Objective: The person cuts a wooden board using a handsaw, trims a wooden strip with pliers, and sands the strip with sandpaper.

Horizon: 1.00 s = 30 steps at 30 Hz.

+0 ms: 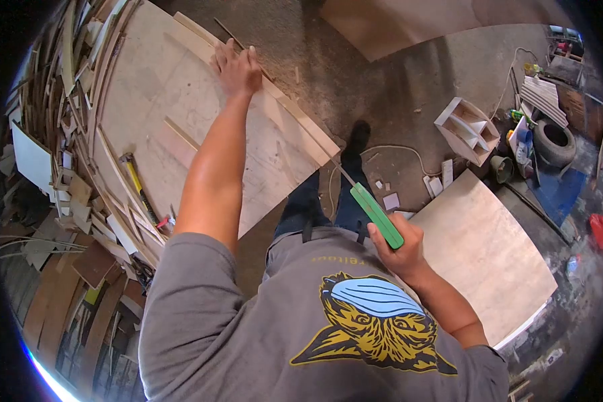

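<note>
A long narrow wooden strip [291, 110] lies along the right edge of a large pale board [161, 87]. My left hand [238, 70] rests on the strip toward its far part, fingers spread and pressed down. My right hand [398, 248] is closed around the green handle of a hand tool [378, 214] with a thin metal blade. The blade reaches up and left to the near corner of the board, at the strip's end. Whether its tip touches the wood, I cannot tell. A shorter wooden strip [181, 132] lies on the board beside my left forearm.
Wood offcuts [67, 161] are heaped on the left, next to a hammer with a yellow handle [137, 181]. At right are another pale board [486, 251], an open wooden box [469, 130] and a tyre [555, 143]. A cord [398, 149] runs across the floor.
</note>
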Motion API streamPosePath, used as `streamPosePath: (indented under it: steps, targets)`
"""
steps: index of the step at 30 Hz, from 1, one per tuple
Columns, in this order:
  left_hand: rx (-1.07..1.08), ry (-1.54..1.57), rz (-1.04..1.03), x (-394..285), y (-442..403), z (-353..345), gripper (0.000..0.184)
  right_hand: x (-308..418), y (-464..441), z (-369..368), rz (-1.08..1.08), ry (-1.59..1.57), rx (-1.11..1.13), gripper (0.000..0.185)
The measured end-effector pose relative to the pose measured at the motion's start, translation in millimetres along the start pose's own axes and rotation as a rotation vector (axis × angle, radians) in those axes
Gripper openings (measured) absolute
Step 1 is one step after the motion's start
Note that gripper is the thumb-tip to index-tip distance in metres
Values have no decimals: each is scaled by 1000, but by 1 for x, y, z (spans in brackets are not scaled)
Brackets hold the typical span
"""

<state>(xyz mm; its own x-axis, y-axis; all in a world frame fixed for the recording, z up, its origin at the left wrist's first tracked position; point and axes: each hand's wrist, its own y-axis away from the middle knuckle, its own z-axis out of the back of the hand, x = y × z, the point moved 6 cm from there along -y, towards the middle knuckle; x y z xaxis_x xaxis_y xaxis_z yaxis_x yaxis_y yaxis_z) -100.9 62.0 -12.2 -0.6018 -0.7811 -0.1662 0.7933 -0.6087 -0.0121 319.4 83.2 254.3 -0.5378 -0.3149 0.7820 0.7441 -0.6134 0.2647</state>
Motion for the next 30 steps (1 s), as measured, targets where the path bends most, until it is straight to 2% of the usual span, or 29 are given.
streamPosePath:
  steps: [8,12,15,18,22,25,30]
  targets:
    - [26,-55,-1,5,-2,4,49,15,16,23,-30,39,5,24]
    - [26,-32,-14,1,-2,5,50,3,-27,-2,-231,-79,30,27]
    - [15,-2,-1,3,-5,4,49,-6,-62,-28,-144,-89,1,27]
    - [35,3,0,6,-2,-3,49,5,-48,-24,-63,-21,35,27]
    - [26,-15,14,4,-4,2,49,20,-1,15,-82,26,45,26]
    - [-33,29,0,1,1,3,43,14,0,16,-113,37,70,26]
    - [-40,52,-35,5,5,2,43,3,-59,-63,38,-22,51,27]
